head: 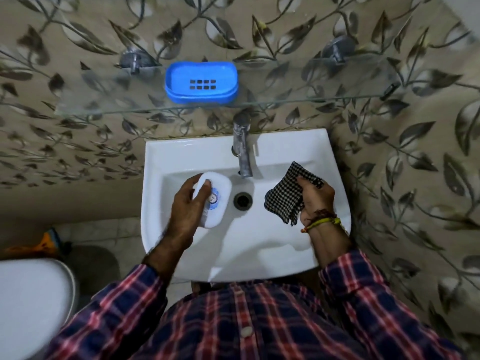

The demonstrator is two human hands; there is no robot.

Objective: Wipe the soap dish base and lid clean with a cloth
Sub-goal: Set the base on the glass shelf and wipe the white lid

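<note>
Left hand (185, 203) grasps white lid (213, 198) over sink (259, 229); right hand (315, 201) pinches checked cloth (284, 196) (wet lid could slip, hit basin).

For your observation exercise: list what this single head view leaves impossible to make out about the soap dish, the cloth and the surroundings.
- White lid: its round label is too blurred to read; the left hand covers its near edge.
- Checked cloth: the right hand hides part of it.
- Blue soap dish base: dirt is too small to judge.
- Toilet: cut off by the frame's left edge.
</note>
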